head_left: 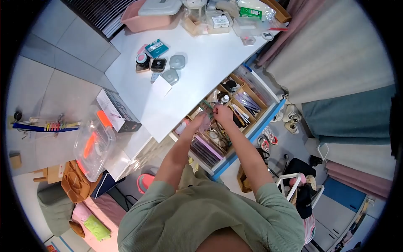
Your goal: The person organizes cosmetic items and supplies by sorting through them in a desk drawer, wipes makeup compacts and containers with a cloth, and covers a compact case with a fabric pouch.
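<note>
Both of my hands are over the open drawer (265, 122), near its back edge by the desk. My left hand (198, 121) has its fingers closed on something pinkish and see-through, too small to name. Close beside it, my right hand (222, 113) has its fingertips pinched together. What they hold, if anything, is hidden. Below the hands lies a pair of glasses (217, 136). Dark flat cases with a lilac one (206, 149) stand in the front compartment. A white-capped bottle (225, 99) and several pens (240, 115) sit in the cardboard dividers.
The white desk (193, 63) holds small compacts (177, 62), a teal box (157, 48) and a white paper (161, 87). A pink bin (145, 19) and clear containers (247, 26) stand along its back. Shoes (290, 119) and a loaded white-framed rack (294, 185) are at right.
</note>
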Action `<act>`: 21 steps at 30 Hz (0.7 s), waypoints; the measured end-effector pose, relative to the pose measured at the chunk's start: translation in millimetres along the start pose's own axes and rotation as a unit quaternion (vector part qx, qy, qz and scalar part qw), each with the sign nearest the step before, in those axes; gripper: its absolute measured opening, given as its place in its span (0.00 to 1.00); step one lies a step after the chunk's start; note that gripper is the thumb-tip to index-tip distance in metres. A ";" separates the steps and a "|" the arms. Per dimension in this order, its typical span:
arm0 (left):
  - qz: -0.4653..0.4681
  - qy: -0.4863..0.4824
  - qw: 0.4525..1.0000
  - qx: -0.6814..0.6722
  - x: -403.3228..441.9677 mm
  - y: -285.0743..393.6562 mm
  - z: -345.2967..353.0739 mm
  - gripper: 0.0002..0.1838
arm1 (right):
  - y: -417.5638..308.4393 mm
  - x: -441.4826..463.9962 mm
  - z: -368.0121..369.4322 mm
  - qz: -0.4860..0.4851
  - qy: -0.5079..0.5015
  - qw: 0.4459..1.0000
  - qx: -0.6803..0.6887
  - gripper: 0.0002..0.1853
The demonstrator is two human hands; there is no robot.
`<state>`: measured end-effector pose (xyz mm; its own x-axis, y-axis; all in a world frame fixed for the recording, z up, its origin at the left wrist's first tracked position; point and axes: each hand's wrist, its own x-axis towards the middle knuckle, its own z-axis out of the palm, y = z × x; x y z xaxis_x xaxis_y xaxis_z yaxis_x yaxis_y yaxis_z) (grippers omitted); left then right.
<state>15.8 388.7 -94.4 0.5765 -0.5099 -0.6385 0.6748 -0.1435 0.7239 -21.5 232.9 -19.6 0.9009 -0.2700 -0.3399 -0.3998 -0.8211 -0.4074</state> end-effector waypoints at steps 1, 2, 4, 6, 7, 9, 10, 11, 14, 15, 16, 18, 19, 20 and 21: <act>-0.016 0.014 1.000 -0.011 -1.7 -0.5 -1.4 0.23 | 2.8 -2.9 1.9 -0.010 0.020 1.000 0.007 0.12; -0.032 0.028 0.999 -0.022 -3.7 -0.9 -2.9 0.23 | 3.0 -4.2 5.0 0.001 0.034 0.999 0.010 0.13; -0.017 0.042 0.999 0.017 -2.4 -10.8 -10.5 0.23 | -0.7 -8.0 4.4 0.023 0.063 0.998 0.014 0.13; -0.005 0.044 0.999 0.007 -7.6 -16.1 -12.3 0.23 | -2.9 -8.0 4.3 0.015 0.074 0.997 0.001 0.15; -0.003 0.041 0.999 -0.022 -19.5 -11.3 -9.8 0.23 | -4.9 -8.0 4.6 0.011 0.076 0.997 -0.010 0.15; 0.002 0.058 0.998 0.003 -48.6 11.6 -1.5 0.22 | -10.1 -5.1 7.4 -0.025 0.086 0.995 -0.047 0.16; 0.003 0.077 0.995 0.057 -70.1 33.2 10.1 0.22 | -11.4 -2.4 11.2 -0.056 0.094 0.991 -0.074 0.17; 0.004 0.096 0.989 0.110 -81.4 43.2 15.9 0.22 | -12.8 0.1 13.8 -0.087 0.101 0.986 -0.100 0.18; 0.037 0.108 0.990 0.084 -68.0 20.2 4.6 0.21 | -19.3 6.7 14.1 -0.072 0.044 0.982 -0.166 0.19; 0.068 0.121 0.988 0.069 -78.1 24.1 8.7 0.20 | -18.8 7.7 15.4 -0.079 0.065 0.984 -0.148 0.17; 0.066 0.107 0.985 0.122 -86.8 27.9 8.3 0.19 | -15.8 11.5 21.1 -0.072 0.064 0.984 -0.152 0.16; 0.050 0.082 0.982 0.162 -101.0 27.3 8.8 0.17 | -12.7 17.6 28.0 -0.057 0.060 0.984 -0.159 0.14; 0.036 0.071 0.985 0.150 -107.8 24.1 10.8 0.17 | -11.0 16.9 29.2 -0.072 0.094 0.983 -0.140 0.09; 0.002 0.001 0.987 0.159 -111.0 17.4 12.8 0.17 | -9.2 16.2 30.3 -0.066 0.117 0.984 -0.118 0.08; -0.031 -0.069 0.983 0.166 -108.9 4.6 11.8 0.17 | -10.3 12.5 25.9 -0.059 0.140 0.984 -0.097 0.08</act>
<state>-49.3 433.6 -18.5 0.4552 -0.5980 -0.6597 0.5060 -0.4359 0.7443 -10.5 251.0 -41.6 0.9609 -0.2738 -0.0416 -0.2753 -0.9278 -0.2518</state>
